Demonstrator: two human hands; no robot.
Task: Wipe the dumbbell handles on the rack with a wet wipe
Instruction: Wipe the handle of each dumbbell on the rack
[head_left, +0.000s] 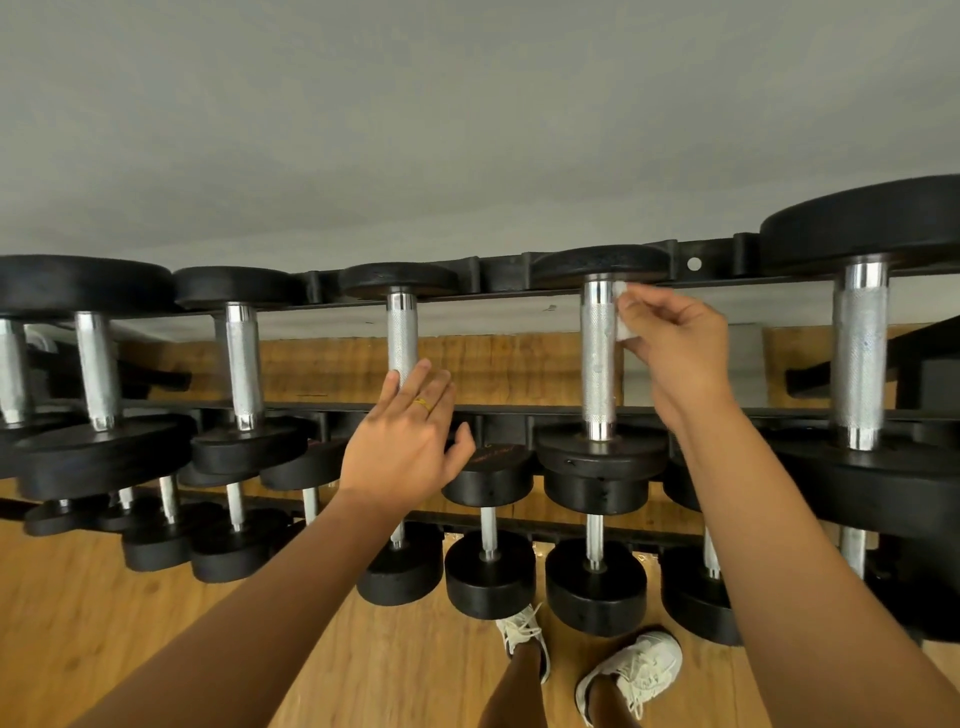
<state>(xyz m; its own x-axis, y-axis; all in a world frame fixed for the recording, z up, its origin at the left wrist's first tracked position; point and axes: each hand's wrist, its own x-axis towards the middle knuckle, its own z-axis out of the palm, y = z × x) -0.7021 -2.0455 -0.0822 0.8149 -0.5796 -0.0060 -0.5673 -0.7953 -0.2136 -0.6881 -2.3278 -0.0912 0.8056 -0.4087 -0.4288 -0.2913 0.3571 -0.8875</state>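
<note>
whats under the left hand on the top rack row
The left hand lies over the near end of a knurled dumbbell handle, whose far part and far head show. That dumbbell's near head is covered by the hand, so it cannot be seen.

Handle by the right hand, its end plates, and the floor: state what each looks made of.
Handle: bright metal, probably chromed steel; mirror-shiny collars, crosshatched knurled middle. End plates: matte black with a grainy surface, likely rubber or coated iron. Floor: wood-look planks with brown grain, timber or laminate.
</note>
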